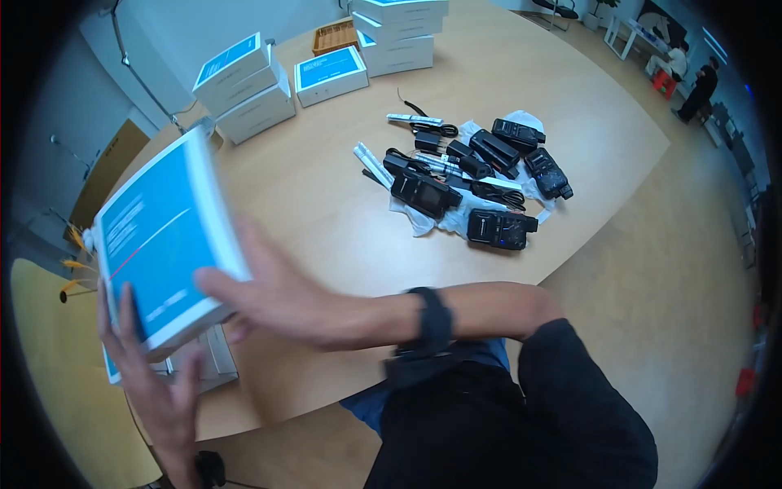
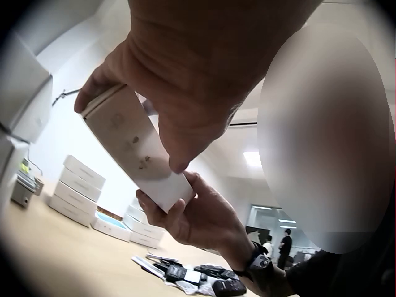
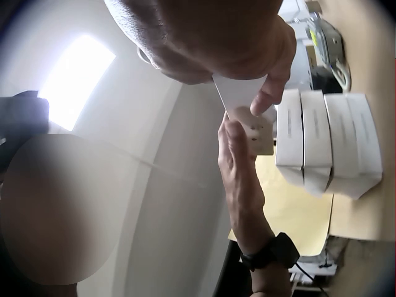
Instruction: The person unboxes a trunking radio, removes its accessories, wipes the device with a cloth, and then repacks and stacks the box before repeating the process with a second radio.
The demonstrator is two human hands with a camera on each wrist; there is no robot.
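Observation:
A white box with a blue top face (image 1: 163, 232) is held up, tilted, over the left end of the table. My right hand (image 1: 281, 297) grips its near right edge, thumb on the blue face and fingers round the side. My left hand (image 1: 155, 387) lies at the opposite left edge, with fingertips against the blue face. In the left wrist view, the left hand's fingers and thumb span the box's white side (image 2: 133, 142), and the right hand (image 2: 204, 216) supports its lower end. Below the held box, more white boxes (image 1: 213, 363) stand at the table edge, partly hidden.
Black handheld radios (image 1: 497, 230), cables, chargers and white wrapping lie in a cluster on the table (image 1: 309, 187). At the back stand stacks of white boxes (image 1: 257, 110), a single blue-topped box (image 1: 332, 73) and a wicker basket (image 1: 334, 37). Two people are far off at the right.

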